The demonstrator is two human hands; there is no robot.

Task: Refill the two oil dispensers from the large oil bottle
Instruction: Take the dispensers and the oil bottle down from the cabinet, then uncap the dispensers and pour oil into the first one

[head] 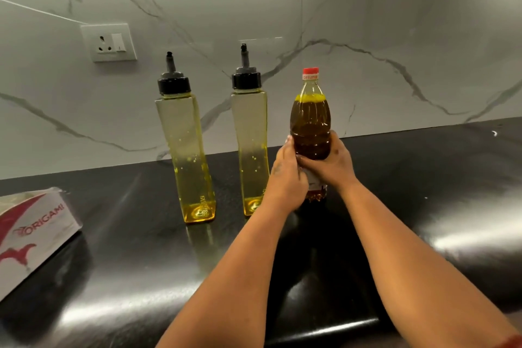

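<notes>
Far to the left of both hands, a white and red Origami box lies at the edge of the black countertop. Up on the marble wall, above and left of the hands, sits a socket plate. Nearer, the left dispenser stands upright with its black spout cap on, only a shallow pool of yellow oil at its base. The right dispenser stands just beside the left hand, capped too and nearly drained; its lower right corner is hidden behind that hand.

The left hand wraps its fingers round the lower part of the large oil bottle, and the right hand curls round the same bottle from the other side, thumbs toward the camera. The bottle stands upright between them, full of dark amber oil almost to the shoulder, its red cap in place. Its base seems to rest on the countertop, though the hands cover most of it.
</notes>
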